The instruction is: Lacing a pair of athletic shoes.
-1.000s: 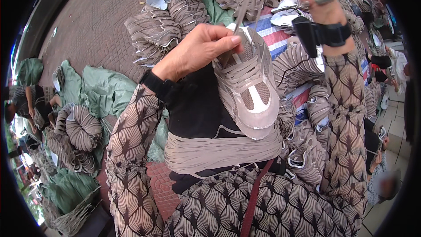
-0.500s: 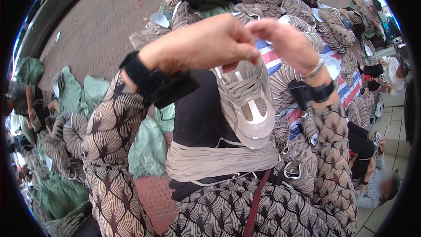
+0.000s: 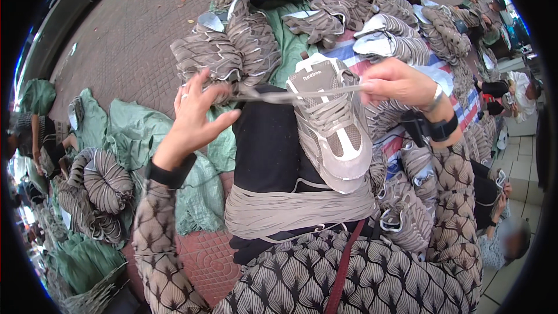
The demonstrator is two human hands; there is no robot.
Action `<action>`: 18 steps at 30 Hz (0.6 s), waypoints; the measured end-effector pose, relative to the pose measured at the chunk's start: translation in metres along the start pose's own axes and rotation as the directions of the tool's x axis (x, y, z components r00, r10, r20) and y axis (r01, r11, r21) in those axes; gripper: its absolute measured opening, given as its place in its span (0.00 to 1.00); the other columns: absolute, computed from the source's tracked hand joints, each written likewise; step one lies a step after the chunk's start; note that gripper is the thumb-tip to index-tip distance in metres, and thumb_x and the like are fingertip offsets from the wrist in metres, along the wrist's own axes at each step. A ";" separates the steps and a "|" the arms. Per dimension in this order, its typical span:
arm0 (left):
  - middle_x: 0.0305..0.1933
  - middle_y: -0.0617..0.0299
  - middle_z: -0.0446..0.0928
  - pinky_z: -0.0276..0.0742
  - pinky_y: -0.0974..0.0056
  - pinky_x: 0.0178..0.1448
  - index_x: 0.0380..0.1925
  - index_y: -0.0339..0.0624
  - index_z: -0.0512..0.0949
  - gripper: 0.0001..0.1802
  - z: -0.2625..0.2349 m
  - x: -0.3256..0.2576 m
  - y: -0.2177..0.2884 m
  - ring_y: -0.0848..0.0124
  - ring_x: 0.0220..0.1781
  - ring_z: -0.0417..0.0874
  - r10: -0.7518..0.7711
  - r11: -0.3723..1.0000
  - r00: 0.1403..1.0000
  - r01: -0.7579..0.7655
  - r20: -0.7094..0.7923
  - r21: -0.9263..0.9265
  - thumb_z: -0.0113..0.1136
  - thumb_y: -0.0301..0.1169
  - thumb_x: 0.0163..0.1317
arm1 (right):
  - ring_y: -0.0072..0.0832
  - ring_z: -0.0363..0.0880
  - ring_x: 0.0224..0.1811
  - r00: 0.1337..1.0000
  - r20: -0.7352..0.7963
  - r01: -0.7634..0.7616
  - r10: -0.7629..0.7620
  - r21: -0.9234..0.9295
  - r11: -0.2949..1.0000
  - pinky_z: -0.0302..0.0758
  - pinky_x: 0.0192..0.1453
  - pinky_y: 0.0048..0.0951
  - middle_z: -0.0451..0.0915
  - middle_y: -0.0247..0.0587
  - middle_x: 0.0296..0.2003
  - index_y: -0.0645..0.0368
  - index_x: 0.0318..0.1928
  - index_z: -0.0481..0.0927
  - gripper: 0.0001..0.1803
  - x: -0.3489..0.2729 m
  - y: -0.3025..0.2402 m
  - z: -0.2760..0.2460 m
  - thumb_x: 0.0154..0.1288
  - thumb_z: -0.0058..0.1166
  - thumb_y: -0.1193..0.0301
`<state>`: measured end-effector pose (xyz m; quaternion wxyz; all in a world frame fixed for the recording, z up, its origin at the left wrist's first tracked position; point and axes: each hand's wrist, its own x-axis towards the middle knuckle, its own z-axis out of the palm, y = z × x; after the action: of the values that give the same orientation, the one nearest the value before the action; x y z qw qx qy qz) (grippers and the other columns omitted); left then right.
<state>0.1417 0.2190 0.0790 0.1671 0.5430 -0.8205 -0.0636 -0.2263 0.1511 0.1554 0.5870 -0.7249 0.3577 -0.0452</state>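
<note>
A grey and white sneaker upper rests toe-down on my lap, over a black cloth. A grey shoelace runs taut across its top. My left hand pinches the lace's left end, fingers partly spread. My right hand grips the lace's right end beside the tongue. A bundle of grey laces lies across my lap below the sneaker.
Stacks of grey shoe uppers lie on green sheets and a striped sheet ahead. More stacks sit at the left. Other people sit at the right edge and left edge. Brick paving lies beyond.
My hands have moved apart from over the sneaker's top, drawing the lace out sideways. The left hand went left, the right hand right.
</note>
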 end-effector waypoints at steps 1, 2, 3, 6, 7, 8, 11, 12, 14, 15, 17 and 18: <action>0.65 0.48 0.63 0.56 0.56 0.69 0.55 0.44 0.72 0.25 0.004 0.008 0.012 0.59 0.64 0.66 -0.002 0.987 0.994 -0.017 -0.114 -0.163 0.58 0.41 0.59 | 0.13 0.71 0.24 1.000 0.024 0.014 -0.013 -0.052 0.999 0.68 0.29 0.16 0.76 0.30 0.24 0.64 0.29 0.80 0.18 0.013 -0.012 0.010 0.71 0.48 0.64; 0.66 0.47 0.61 0.56 0.56 0.69 0.61 0.44 0.66 0.30 0.000 0.025 0.040 0.59 0.66 0.65 -0.030 0.946 0.975 -0.044 -0.220 -0.321 0.58 0.42 0.60 | 0.14 0.70 0.20 0.993 0.079 0.090 -0.086 -0.048 0.995 0.68 0.26 0.17 0.74 0.29 0.20 0.64 0.28 0.79 0.18 0.029 -0.022 0.021 0.71 0.48 0.64; 0.67 0.50 0.60 0.61 0.59 0.66 0.64 0.43 0.62 0.31 0.012 0.044 0.066 0.62 0.66 0.64 -0.054 0.780 0.970 -0.107 -0.236 -0.617 0.54 0.42 0.64 | 0.14 0.71 0.18 0.994 0.092 0.064 -0.051 -0.150 0.987 0.69 0.26 0.17 0.74 0.29 0.18 0.64 0.28 0.79 0.16 0.037 -0.033 0.026 0.70 0.48 0.66; 0.56 0.55 0.70 0.71 0.71 0.51 0.68 0.42 0.55 0.30 0.009 0.067 0.122 0.73 0.53 0.73 -0.129 0.252 0.984 -0.089 -0.124 -0.964 0.46 0.42 0.71 | 0.19 0.74 0.16 1.000 -0.001 0.017 -0.018 -0.182 0.983 0.71 0.23 0.22 0.76 0.33 0.16 0.65 0.23 0.78 0.21 0.053 -0.056 0.037 0.67 0.49 0.61; 0.36 0.63 0.75 0.68 0.74 0.38 0.61 0.39 0.66 0.26 0.020 0.072 0.126 0.79 0.35 0.73 -0.185 0.239 0.981 -0.006 -0.052 -0.971 0.45 0.45 0.72 | 0.19 0.74 0.16 1.000 -0.005 -0.016 0.015 -0.271 0.962 0.71 0.22 0.22 0.76 0.33 0.16 0.64 0.23 0.78 0.21 0.049 -0.059 0.029 0.67 0.49 0.61; 0.36 0.63 0.75 0.68 0.74 0.38 0.61 0.39 0.66 0.26 0.024 0.070 0.119 0.79 0.35 0.73 -0.196 0.244 0.979 -0.003 -0.052 -0.970 0.45 0.45 0.72 | 0.19 0.74 0.16 1.000 0.007 -0.016 0.020 -0.367 0.930 0.71 0.22 0.23 0.75 0.32 0.16 0.64 0.22 0.78 0.20 0.045 -0.066 0.022 0.67 0.49 0.61; 0.26 0.68 0.70 0.64 0.72 0.31 0.36 0.34 0.78 0.26 0.026 0.059 0.091 0.79 0.26 0.65 -0.077 0.632 0.990 0.141 0.119 -0.762 0.46 0.49 0.71 | 0.19 0.74 0.18 0.999 0.022 -0.031 0.040 -0.319 0.947 0.71 0.23 0.23 0.75 0.32 0.18 0.63 0.25 0.78 0.19 0.028 -0.051 0.013 0.68 0.47 0.62; 0.25 0.52 0.77 0.74 0.61 0.33 0.38 0.36 0.78 0.21 0.023 0.060 0.093 0.58 0.29 0.81 -0.057 0.760 0.996 0.089 0.071 -0.644 0.50 0.46 0.68 | 0.19 0.74 0.19 0.998 0.009 -0.054 0.058 -0.261 0.964 0.71 0.23 0.23 0.75 0.32 0.19 0.62 0.26 0.79 0.18 0.024 -0.046 0.013 0.69 0.46 0.62; 0.32 0.50 0.79 0.75 0.60 0.39 0.47 0.37 0.73 0.23 0.036 0.072 0.104 0.53 0.37 0.81 -0.024 0.745 0.963 -0.162 -0.268 -0.647 0.49 0.48 0.68 | 0.20 0.74 0.18 1.000 -0.018 0.020 -0.025 -0.258 0.966 0.72 0.24 0.21 0.76 0.33 0.20 0.62 0.28 0.78 0.17 0.032 -0.039 0.024 0.68 0.45 0.64; 0.36 0.52 0.79 0.75 0.63 0.42 0.52 0.37 0.69 0.24 0.034 0.074 0.108 0.59 0.40 0.81 -0.014 0.563 0.999 -0.034 -0.050 -0.826 0.48 0.48 0.69 | 0.20 0.74 0.18 0.999 -0.006 0.043 -0.046 -0.246 0.968 0.71 0.24 0.21 0.75 0.33 0.19 0.63 0.27 0.78 0.17 0.040 -0.037 0.030 0.68 0.45 0.64; 0.35 0.55 0.78 0.74 0.66 0.41 0.51 0.36 0.70 0.24 0.026 0.078 0.114 0.65 0.38 0.79 -0.064 0.423 0.997 0.062 0.038 -0.904 0.47 0.48 0.70 | 0.19 0.73 0.16 0.999 -0.008 0.032 -0.035 -0.228 0.973 0.71 0.24 0.20 0.75 0.32 0.17 0.64 0.27 0.78 0.17 0.044 -0.037 0.027 0.67 0.46 0.64; 0.35 0.59 0.78 0.73 0.68 0.39 0.49 0.36 0.71 0.24 0.025 0.079 0.116 0.71 0.37 0.78 -0.101 0.266 0.987 0.147 0.124 -0.953 0.46 0.48 0.71 | 0.18 0.73 0.16 1.000 -0.020 -0.002 -0.003 -0.222 0.975 0.71 0.24 0.20 0.74 0.31 0.16 0.64 0.27 0.78 0.17 0.042 -0.042 0.020 0.68 0.47 0.64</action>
<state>0.0046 0.1921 0.1053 0.4385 0.3944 -0.5751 -0.5670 -0.1658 0.1454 0.1709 0.4986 -0.7856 0.3660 -0.0122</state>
